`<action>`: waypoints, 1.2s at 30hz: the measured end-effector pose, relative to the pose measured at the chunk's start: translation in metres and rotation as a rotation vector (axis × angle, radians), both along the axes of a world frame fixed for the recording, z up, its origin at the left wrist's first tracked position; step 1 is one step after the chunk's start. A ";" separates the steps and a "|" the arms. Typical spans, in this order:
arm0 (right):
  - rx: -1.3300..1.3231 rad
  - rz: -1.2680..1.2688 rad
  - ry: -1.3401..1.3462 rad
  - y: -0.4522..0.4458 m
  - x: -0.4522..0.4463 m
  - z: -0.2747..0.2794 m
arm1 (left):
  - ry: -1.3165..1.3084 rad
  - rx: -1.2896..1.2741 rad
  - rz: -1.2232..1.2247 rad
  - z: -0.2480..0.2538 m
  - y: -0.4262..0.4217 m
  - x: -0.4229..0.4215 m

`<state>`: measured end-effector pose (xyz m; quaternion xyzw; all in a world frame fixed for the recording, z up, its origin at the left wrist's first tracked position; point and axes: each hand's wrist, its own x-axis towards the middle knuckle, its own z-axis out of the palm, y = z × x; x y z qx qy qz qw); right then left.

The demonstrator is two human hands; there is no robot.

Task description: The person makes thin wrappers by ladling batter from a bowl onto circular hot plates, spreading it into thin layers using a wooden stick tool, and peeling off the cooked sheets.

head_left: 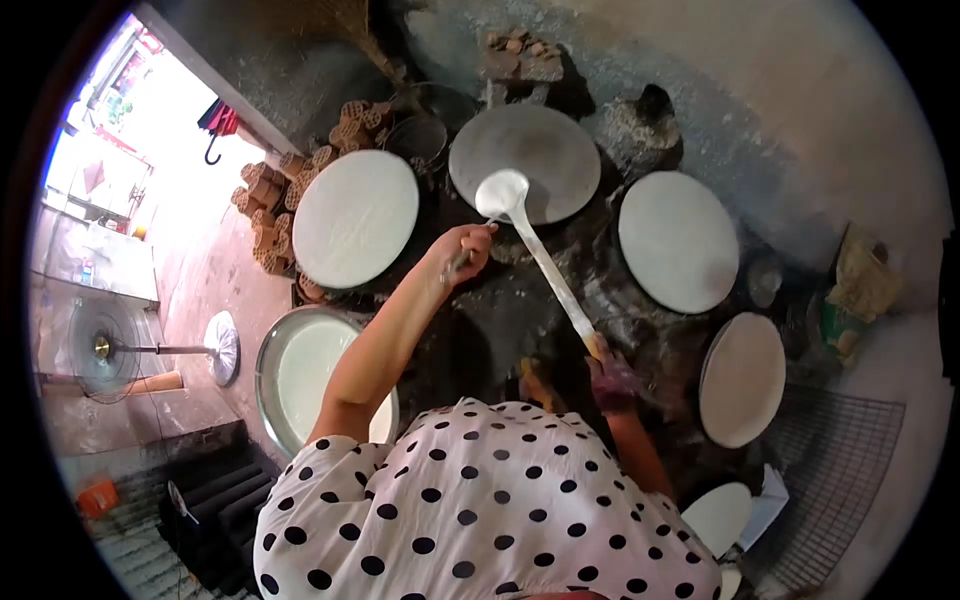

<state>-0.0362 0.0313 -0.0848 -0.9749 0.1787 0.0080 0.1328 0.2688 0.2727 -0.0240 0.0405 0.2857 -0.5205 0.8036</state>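
My right hand [615, 382] is wrapped round the lower end of a long-handled ladle [550, 265]. The ladle's bowl, full of white liquid batter [503, 188], is over the front part of a round grey griddle [545, 140]. Just below the bowl, my left hand [468, 252] is closed, with a thin metal-looking piece showing at its fingers; its kind is unclear. Round white-topped griddles stand on both sides, one at the left [357, 220] and one at the right [680, 240]. By my left arm, a wide metal basin [266, 375] holds white batter, partly hidden by that arm.
Farther right stands another pale round griddle [742, 380], near a wire rack [840, 470]. Perforated clay-coloured briquettes [265, 205] are piled behind the left griddle. At the left are a fan [105, 346] and a bright doorway. A brown and green sack [862, 285] leans at the right wall.
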 end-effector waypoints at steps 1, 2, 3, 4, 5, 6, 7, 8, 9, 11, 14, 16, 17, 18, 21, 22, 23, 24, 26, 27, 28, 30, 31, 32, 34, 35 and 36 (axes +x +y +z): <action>-0.306 0.112 0.031 -0.029 -0.008 -0.016 | -0.446 0.258 -0.092 0.021 -0.017 0.003; -0.294 0.120 0.038 -0.060 -0.005 -0.017 | -0.879 0.527 -0.192 0.036 -0.029 0.004; -0.438 0.203 -0.144 -0.086 0.001 -0.017 | -1.032 0.675 -0.259 0.043 -0.040 0.010; -0.584 0.284 -0.332 -0.101 0.015 -0.012 | -1.032 0.683 -0.260 0.043 -0.053 0.021; -0.578 0.288 -0.331 -0.114 0.035 -0.010 | -1.066 0.706 -0.275 0.041 -0.071 0.033; -0.482 0.256 -0.438 -0.124 0.064 0.002 | -1.102 0.725 -0.291 0.039 -0.088 0.046; -0.387 0.218 -0.544 -0.133 0.091 0.014 | -1.083 0.751 -0.312 0.035 -0.108 0.061; -0.163 0.020 -0.465 -0.126 0.117 0.031 | -0.953 0.730 -0.288 0.028 -0.127 0.075; 0.061 -0.178 -0.380 -0.120 0.142 0.042 | -0.957 0.744 -0.314 0.017 -0.145 0.089; 0.010 -0.147 -0.272 -0.135 0.179 0.019 | -0.952 0.758 -0.355 -0.007 -0.173 0.111; 0.022 -0.133 -0.152 -0.132 0.184 0.000 | -0.943 0.763 -0.350 -0.046 -0.190 0.136; 0.075 -0.162 -0.160 -0.122 0.188 -0.010 | -1.103 0.926 -0.374 -0.074 -0.193 0.156; 0.216 -0.232 -0.355 -0.113 0.187 -0.024 | -1.107 0.918 -0.382 -0.080 -0.192 0.163; 0.352 -0.298 -0.557 -0.105 0.191 -0.036 | -1.252 1.056 -0.445 -0.080 -0.189 0.172; 0.473 -0.429 -0.314 -0.067 0.244 -0.035 | -1.564 1.330 -0.619 -0.089 -0.176 0.198; 0.454 -0.473 -0.196 -0.059 0.268 -0.062 | -1.729 1.474 -0.726 -0.091 -0.167 0.207; 0.599 -0.534 -0.251 -0.057 0.296 -0.104 | -1.727 1.477 -0.729 -0.083 -0.157 0.211; 0.539 -0.554 -0.190 -0.048 0.313 -0.087 | -1.822 1.595 -0.782 -0.067 -0.146 0.213; 0.487 -0.582 -0.121 -0.034 0.326 -0.063 | -1.949 1.793 -0.676 -0.061 -0.115 0.216; 0.643 -0.565 -0.197 -0.037 0.323 -0.060 | -1.982 1.862 -0.492 -0.060 -0.099 0.220; 0.793 -0.544 -0.281 -0.040 0.322 -0.057 | -1.917 1.843 -0.394 -0.045 -0.083 0.217; 0.716 -0.603 -0.485 -0.021 0.297 -0.067 | -1.875 1.765 -0.107 -0.024 -0.049 0.204; 0.632 -0.660 -0.421 -0.004 0.286 -0.072 | -1.791 1.743 -0.034 -0.018 -0.037 0.194; 0.548 -0.714 -0.351 0.008 0.281 -0.087 | -1.700 1.722 0.032 -0.015 -0.027 0.185; 0.375 -0.709 -0.247 0.015 0.305 -0.128 | -1.752 1.691 0.104 -0.036 -0.008 0.179; 0.506 -0.685 -0.233 0.017 0.325 -0.111 | -1.818 1.662 0.177 -0.047 0.002 0.178; 0.640 -0.662 -0.217 0.019 0.346 -0.096 | -1.665 1.454 0.032 -0.047 0.010 0.175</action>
